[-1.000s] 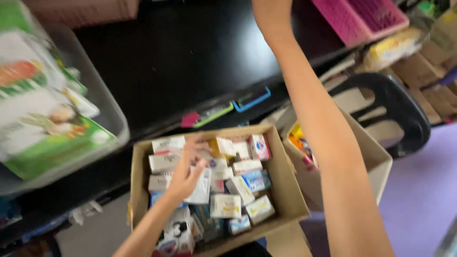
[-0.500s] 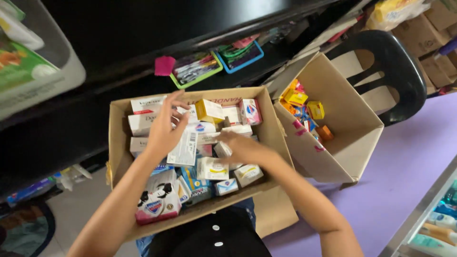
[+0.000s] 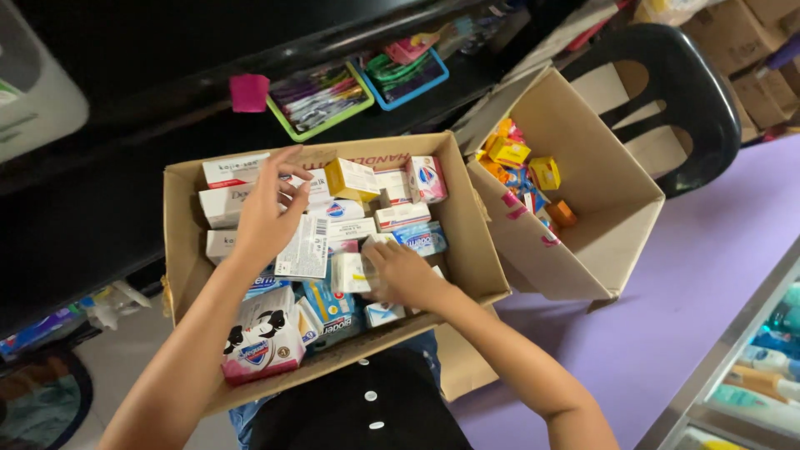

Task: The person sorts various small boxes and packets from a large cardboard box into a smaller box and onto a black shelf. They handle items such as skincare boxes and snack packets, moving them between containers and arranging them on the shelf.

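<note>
Resting in the middle of an open cardboard box point(image 3: 185, 250), a small white carton point(image 3: 347, 273) is gripped by the right hand point(image 3: 402, 273), whose fingers are curled down over its right side and onto the packs next to it. A flat white packet point(image 3: 305, 247) with a printed code is held just to the left by the left hand point(image 3: 268, 214); the thumb appears to be pressed against the packet's upper edge, while the other fingers are loosely spread above the cartons behind it. The box is seen to be packed with small soap-sized cartons, among them a yellow carton point(image 3: 350, 177) near the far wall, a white and pink carton point(image 3: 427, 178) at the far right corner, and a pink and white pack point(image 3: 262, 343) with a black and white figure at the near left corner. The box appears to be propped on the person's lap, against a black garment with white buttons point(image 3: 367, 408). Just to the right, a second, tilted cardboard box point(image 3: 612, 208) is found, holding small yellow and orange packs point(image 3: 521, 167). Beyond both, a green tray point(image 3: 321, 102) and a blue tray point(image 3: 408, 71) are set on a black shelf, and a black chair point(image 3: 683, 92) stands on purple flooring point(image 3: 708, 283).
</note>
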